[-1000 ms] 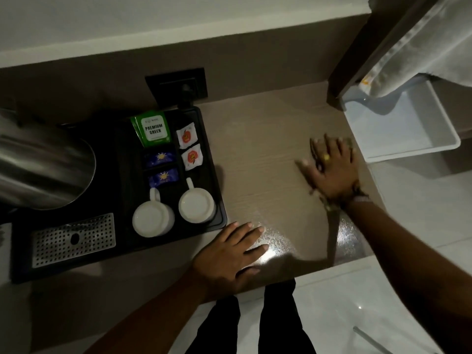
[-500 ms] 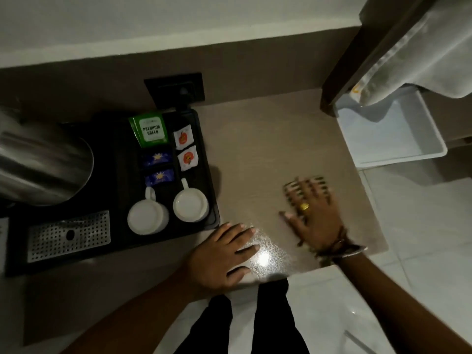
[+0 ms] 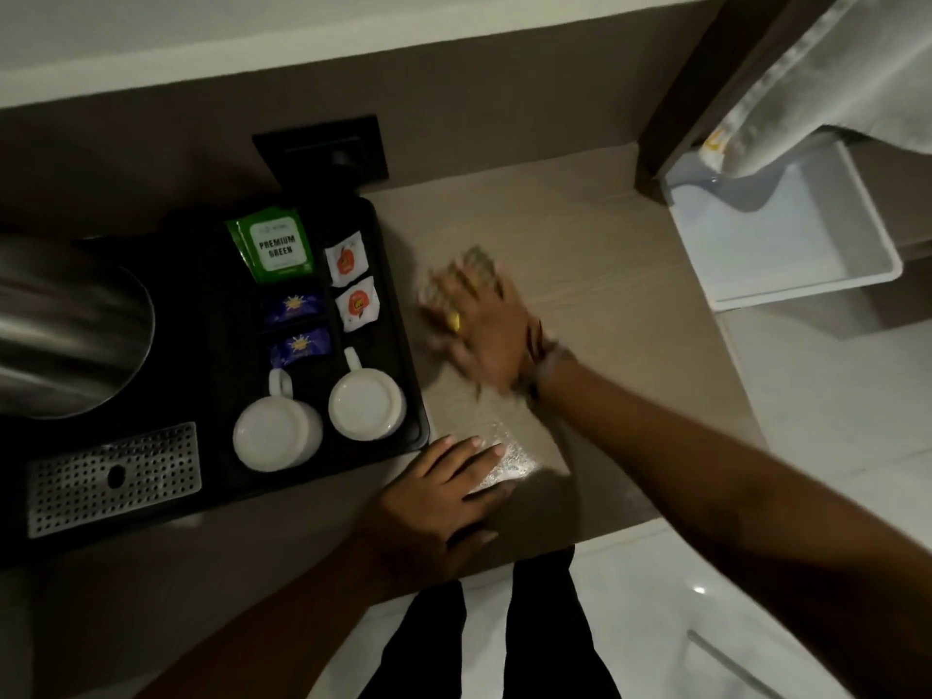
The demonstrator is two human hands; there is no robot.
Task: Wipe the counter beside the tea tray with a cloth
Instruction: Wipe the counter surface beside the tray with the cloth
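Note:
My right hand [image 3: 484,325] lies flat on a striped cloth [image 3: 476,259] and presses it onto the light wooden counter [image 3: 580,254], just right of the black tea tray [image 3: 398,274]. The hand is blurred and only the cloth's far edge shows past the fingertips. My left hand [image 3: 444,496] rests flat with fingers spread on the counter's front part, by the tray's near right corner, holding nothing. The tray carries two upturned white cups [image 3: 365,401], a green tea packet [image 3: 275,244] and small sachets.
A steel kettle [image 3: 65,325] stands at the left above a perforated drip grate [image 3: 113,476]. A black wall socket [image 3: 323,148] sits behind the tray. At the right an open white drawer [image 3: 787,234] hangs under a draped towel [image 3: 827,78]. The tiled floor lies beyond the counter's edge.
My right hand has swept the cloth from the counter's right side down toward the front, then left and back up beside the tray. My left hand has stayed in place.

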